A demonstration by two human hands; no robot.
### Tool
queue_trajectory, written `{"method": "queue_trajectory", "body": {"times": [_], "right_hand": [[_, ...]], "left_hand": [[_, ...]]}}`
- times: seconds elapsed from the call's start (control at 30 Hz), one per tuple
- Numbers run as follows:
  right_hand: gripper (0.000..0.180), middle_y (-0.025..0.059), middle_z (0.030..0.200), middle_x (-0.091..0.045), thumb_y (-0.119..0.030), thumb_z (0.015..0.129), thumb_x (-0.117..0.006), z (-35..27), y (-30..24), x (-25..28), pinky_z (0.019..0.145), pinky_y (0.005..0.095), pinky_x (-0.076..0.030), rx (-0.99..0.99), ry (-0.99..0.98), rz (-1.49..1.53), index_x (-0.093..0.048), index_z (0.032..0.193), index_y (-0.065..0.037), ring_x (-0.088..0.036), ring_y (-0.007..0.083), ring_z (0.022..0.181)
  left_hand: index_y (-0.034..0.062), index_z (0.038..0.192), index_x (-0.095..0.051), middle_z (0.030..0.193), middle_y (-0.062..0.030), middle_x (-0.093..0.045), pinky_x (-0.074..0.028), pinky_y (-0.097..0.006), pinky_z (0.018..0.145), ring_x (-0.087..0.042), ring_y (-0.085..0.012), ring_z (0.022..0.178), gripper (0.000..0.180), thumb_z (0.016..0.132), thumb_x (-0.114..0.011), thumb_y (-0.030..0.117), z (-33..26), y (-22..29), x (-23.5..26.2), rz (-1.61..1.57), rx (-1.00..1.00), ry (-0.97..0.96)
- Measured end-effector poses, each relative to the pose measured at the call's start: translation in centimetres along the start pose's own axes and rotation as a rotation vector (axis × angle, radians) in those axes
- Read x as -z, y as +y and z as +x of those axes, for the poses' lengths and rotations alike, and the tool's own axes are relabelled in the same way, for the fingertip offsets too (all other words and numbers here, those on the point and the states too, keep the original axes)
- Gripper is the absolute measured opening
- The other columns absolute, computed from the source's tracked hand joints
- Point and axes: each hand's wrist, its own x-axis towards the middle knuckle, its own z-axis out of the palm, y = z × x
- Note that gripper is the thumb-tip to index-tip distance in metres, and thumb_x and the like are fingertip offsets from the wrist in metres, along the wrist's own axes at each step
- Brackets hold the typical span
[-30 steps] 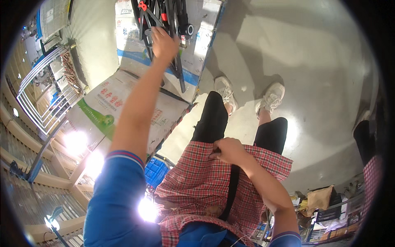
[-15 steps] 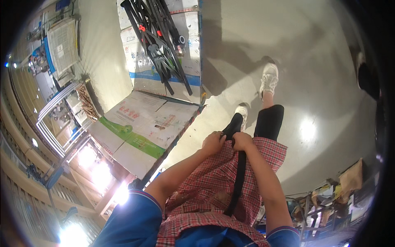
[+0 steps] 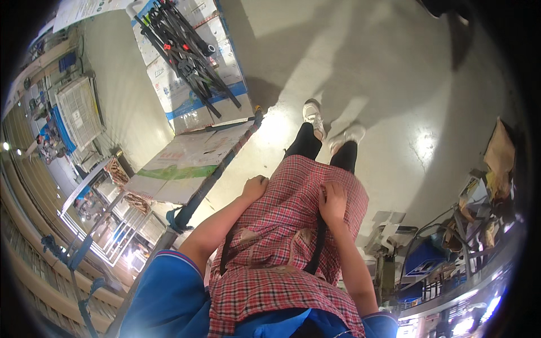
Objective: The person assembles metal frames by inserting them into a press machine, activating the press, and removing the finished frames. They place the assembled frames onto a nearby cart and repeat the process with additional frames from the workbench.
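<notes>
R hand (image 3: 333,203) — palm dn on apron (image 3: 287,194)

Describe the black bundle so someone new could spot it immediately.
Start at the cardboard-covered surface, upper left. On its far section lies a bundle of long black bars. Small red pieces set it apart from the pale cardboard around it.
</notes>
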Motion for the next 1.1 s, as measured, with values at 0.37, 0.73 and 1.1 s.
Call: {"method": "queue_trajectory", "body": {"times": [0.37, 0.73, 1.1], "right_hand": [[0.018, 0.0169, 0.092, -0.061, -0.013, 0.080, -0.061, -18.8, 6.5, -1.3, 0.078, 0.0433, -0.046, -0.284, -0.016, 0.123, -0.061, 0.095, -0.002, -0.057, 0.0359, 0.089], [0.016, 0.0166, 0.085, -0.064, -0.015, 0.081, -0.059, -28.7, 14.0, 2.9, 0.070, 0.0419, -0.050, -0.371, 0.152, 0.165, -0.064, 0.089, -0.003, -0.062, 0.0345, 0.079], [0.026, 0.0150, 0.079, -0.069, -0.025, 0.080, -0.064, -30.8, 12.7, 5.6, 0.068, 0.0349, -0.052, -0.531, 0.158, 0.246, -0.068, 0.091, -0.002, -0.067, 0.0258, 0.073]], "left_hand": [[-0.0007, 0.097, -0.063, 0.095, -0.0225, -0.064, -0.047, -0.043, 0.083, -0.061, -0.0379, 0.090, 0.035, 0.088, -0.051, 0.030, -6.6, 3.8, -4.9, 0.126, -0.233, 0.087], [0.0028, 0.097, -0.064, 0.092, -0.0194, -0.066, -0.048, -0.043, 0.079, -0.062, -0.0363, 0.089, 0.035, 0.086, -0.054, 0.034, -15.8, 4.9, -5.6, 0.153, -0.476, 0.192], [0.0023, 0.091, -0.067, 0.093, -0.0212, -0.065, -0.049, -0.043, 0.081, -0.063, -0.0376, 0.088, 0.040, 0.084, -0.050, 0.039, -17.6, 1.8, -5.2, 0.202, -0.414, 0.246]]}}
